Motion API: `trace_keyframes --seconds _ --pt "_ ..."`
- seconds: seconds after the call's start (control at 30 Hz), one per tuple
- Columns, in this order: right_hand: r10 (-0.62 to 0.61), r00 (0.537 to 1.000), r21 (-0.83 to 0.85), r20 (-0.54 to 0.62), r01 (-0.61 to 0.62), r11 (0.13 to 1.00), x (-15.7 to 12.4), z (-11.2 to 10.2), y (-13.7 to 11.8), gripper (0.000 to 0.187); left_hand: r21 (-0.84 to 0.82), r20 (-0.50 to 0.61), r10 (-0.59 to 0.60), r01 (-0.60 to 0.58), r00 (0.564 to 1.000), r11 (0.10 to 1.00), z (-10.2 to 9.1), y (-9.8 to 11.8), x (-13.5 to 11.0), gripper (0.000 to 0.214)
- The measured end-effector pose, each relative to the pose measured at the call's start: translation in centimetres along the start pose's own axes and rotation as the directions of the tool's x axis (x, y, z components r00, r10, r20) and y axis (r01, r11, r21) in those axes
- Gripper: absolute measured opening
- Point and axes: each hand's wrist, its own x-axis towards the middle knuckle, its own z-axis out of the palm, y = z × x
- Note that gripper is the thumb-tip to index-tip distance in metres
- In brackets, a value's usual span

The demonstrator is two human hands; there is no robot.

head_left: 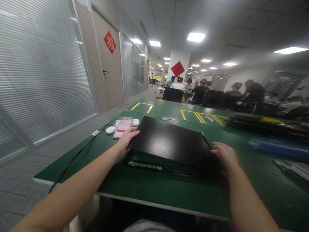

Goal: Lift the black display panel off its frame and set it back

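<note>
A flat black panel [169, 140], like a laptop lid or cover, lies tilted over a dark base [159, 167] with a green circuit strip showing along its near edge. My left hand [126, 138] grips the panel's left edge, thumb on top. My right hand [224, 154] holds the panel's right near corner, fingers curled round the edge. Both rest on the green table [149, 190].
A phone [123, 126] with a lit screen and white earbud cases [110, 129] lie just left of the panel, with a black cable [77, 156] running off the table. Stacked dark panels [265, 124] and a blue tray [277, 145] sit at right. Several people sit beyond.
</note>
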Motion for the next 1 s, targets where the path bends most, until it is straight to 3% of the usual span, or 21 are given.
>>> trace_keyframes --seconds 0.23,0.6,1.0 --pt "0.05 0.999 -0.132 -0.007 -0.051 0.99 0.0 0.5 0.0 0.036 0.021 -0.026 0.007 -0.007 1.0 1.0 -0.5 -0.1 0.4 0.04" --pt "0.045 0.998 -0.152 -0.037 -0.05 0.987 0.1 0.2 0.2 0.036 0.035 -0.039 -0.019 0.02 0.999 0.999 -0.2 -0.1 0.3 0.038" --pt "-0.003 0.997 -0.317 -0.074 -0.021 0.948 0.8 -0.4 1.0 0.04 0.099 -0.026 -0.053 0.056 0.998 0.994 0.2 -0.6 0.2 0.036"
